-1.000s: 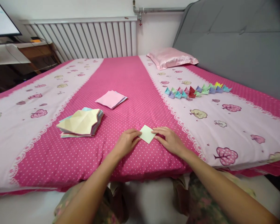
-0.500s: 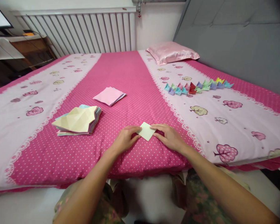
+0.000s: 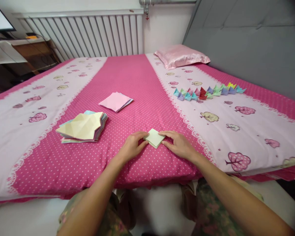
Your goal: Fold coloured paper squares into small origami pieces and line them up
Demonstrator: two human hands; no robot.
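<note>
A small pale green folded paper square lies on the pink dotted bedspread near the bed's front edge. My left hand pinches its left corner with curled fingers. My right hand holds its right side, fingers bent onto the paper. To the left sits a stack of creased coloured papers with a pale yellow sheet on top. Farther back lies a small pile of pink paper squares.
A row of several small folded paper figures in many colours lines the white strip at the right. A pink pillow rests by the grey headboard. A radiator runs along the far wall. A desk stands at far left.
The view has shifted slightly. Both hands stay on the green paper, which now looks a little thicker and more tightly folded than before.
</note>
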